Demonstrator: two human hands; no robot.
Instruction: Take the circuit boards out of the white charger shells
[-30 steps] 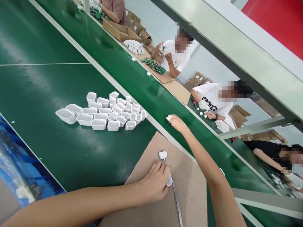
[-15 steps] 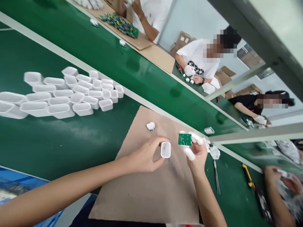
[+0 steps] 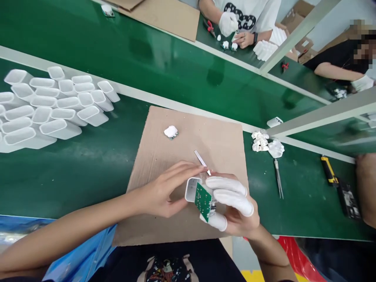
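Observation:
My left hand (image 3: pixel 164 192) grips a small white plastic shell (image 3: pixel 191 188) over a brown cardboard sheet (image 3: pixel 217 137). My right hand (image 3: pixel 235 205), with white finger cots on several fingers, pinches a green circuit board (image 3: pixel 203 200) and holds it at the shell's open mouth. Both hands meet near the sheet's front edge. A white part (image 3: pixel 170 132) lies further back on the cardboard. A thin metal tool (image 3: pixel 202 161) lies just behind my fingers.
Several empty white shells (image 3: pixel 53 109) stand grouped on the green belt at left. White finger cots (image 3: pixel 266 144), tweezers (image 3: pixel 278 182) and a yellow knife (image 3: pixel 328 171) lie at right. Other people work across the belt, one with a gloved hand (image 3: pixel 227 23).
My view has tilted down and my hands have come together nearer to me. The circuit board, held apart from the shell before, now sits at the shell's opening.

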